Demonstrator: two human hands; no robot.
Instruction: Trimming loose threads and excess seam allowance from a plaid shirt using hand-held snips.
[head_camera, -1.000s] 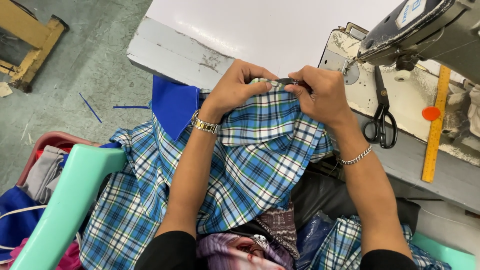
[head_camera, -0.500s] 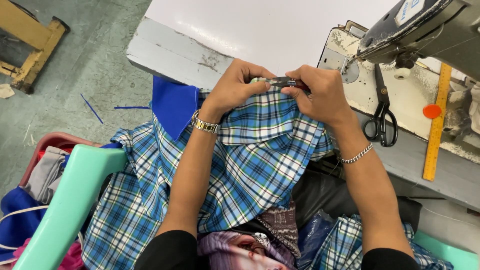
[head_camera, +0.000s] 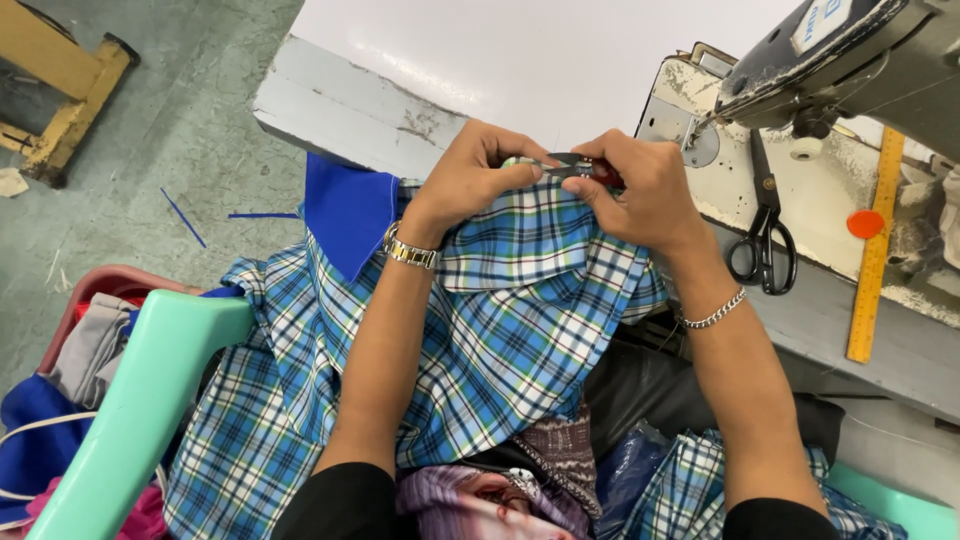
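Fingers: both hands' fingers pinched together at the top edge of one blue plaid garment (head_camera: 520, 330); left hand (head_camera: 470, 180) grips cloth, right hand (head_camera: 645, 190) clamps a small thread snip (head_camera: 572, 165).
Near left: one reddish basket (head_camera: 85, 295) holding mixed clothes.
Garment: checked blue, white and green, solid blue collar, draped over lap.
Far right: one black scissors (head_camera: 765, 240), one yellow ruler (head_camera: 875, 245), one sewing machine (head_camera: 850, 60).

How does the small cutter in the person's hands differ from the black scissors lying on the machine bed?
The small cutter is pinched in the right hand at the plaid fabric's edge; the black scissors lie untouched. The cutter is far shorter and mostly hidden by fingers; the scissors show fully, with two loop handles. Both are dark cutting tools.
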